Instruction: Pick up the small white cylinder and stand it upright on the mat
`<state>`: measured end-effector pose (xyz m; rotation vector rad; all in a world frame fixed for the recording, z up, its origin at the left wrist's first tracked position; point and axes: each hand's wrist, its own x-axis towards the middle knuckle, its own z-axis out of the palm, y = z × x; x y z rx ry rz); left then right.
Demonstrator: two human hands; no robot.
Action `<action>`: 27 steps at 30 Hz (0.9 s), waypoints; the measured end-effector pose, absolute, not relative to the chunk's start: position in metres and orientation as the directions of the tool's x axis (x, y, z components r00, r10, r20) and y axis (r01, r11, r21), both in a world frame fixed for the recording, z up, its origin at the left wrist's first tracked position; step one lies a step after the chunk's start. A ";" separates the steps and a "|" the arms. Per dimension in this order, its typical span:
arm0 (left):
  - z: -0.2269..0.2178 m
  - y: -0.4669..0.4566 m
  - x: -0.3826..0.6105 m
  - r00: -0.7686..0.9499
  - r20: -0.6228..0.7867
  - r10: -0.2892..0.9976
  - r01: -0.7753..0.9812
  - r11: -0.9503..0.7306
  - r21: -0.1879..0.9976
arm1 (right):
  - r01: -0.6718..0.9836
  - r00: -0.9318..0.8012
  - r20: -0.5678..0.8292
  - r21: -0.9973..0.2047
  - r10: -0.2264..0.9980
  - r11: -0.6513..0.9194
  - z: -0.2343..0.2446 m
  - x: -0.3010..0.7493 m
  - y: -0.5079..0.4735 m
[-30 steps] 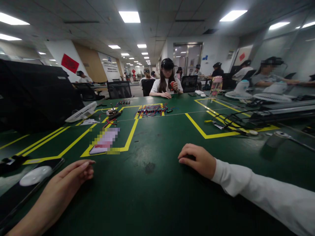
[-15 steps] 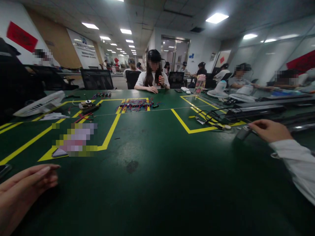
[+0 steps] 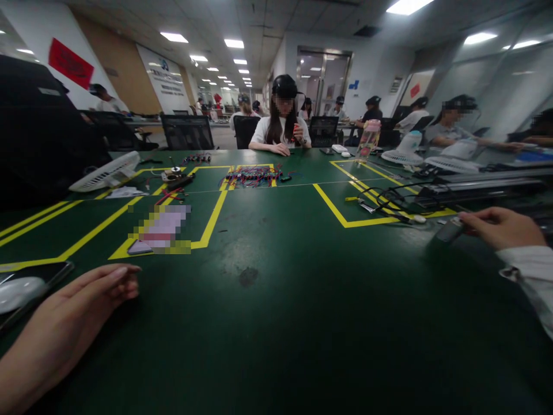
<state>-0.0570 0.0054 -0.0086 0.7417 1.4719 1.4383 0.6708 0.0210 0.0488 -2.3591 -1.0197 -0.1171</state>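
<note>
Small dark object (image 3: pixel 449 230) sits on the green surface (image 3: pixel 276 323) at 3 o'clock, just outside a yellow tape outline (image 3: pixel 345 222). Right hand (image 3: pixel 501 227), in a white sleeve (image 3: pixel 529 271), has curled fingers that pinch the near end of the object; whether the object is lifted cannot be told. Left hand (image 3: pixel 73 323) lies at 8 o'clock, fingers straight and pressed together, palm side down on the surface, holding nothing. A dark phone (image 3: pixel 41 276) lies just beside it at 9 o'clock. Black cables (image 3: pixel 389 202) lie near the object at 2 o'clock. Coloured wires (image 3: pixel 253 176) lie at 12 o'clock, before a seated person (image 3: pixel 283 127).
</note>
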 end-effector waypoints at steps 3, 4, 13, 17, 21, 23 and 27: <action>-0.008 0.001 -0.055 -0.292 -0.115 0.949 -0.103 0.089 0.991 | 0.679 0.706 0.244 -0.497 0.665 -0.539 0.048 0.674 0.023; -0.007 -0.001 -0.054 -0.283 -0.113 0.952 -0.095 0.089 0.991 | 0.677 0.699 0.224 -0.513 0.679 -0.528 0.048 0.674 0.024; 0.001 -0.006 -0.045 -0.271 -0.120 0.955 -0.090 0.099 0.991 | 0.585 0.789 0.297 -0.632 0.538 -0.509 0.047 0.664 0.020; 0.010 -0.011 -0.035 -0.254 -0.097 0.962 -0.067 0.082 0.994 | 0.550 0.795 0.225 -0.659 0.563 -0.514 0.047 0.663 0.021; 0.014 -0.013 -0.030 -0.257 -0.089 0.962 -0.079 0.070 0.994 | 0.501 0.800 0.249 -0.778 0.546 -0.379 0.039 0.666 0.023; 0.014 -0.013 -0.030 -0.259 -0.083 0.962 -0.088 0.063 0.994 | 0.508 0.759 0.271 -0.815 0.592 -0.278 0.033 0.666 0.022; 0.014 -0.013 -0.030 -0.247 -0.087 0.965 -0.093 0.066 0.993 | 0.574 0.640 0.368 -0.812 0.675 -0.102 0.015 0.670 0.016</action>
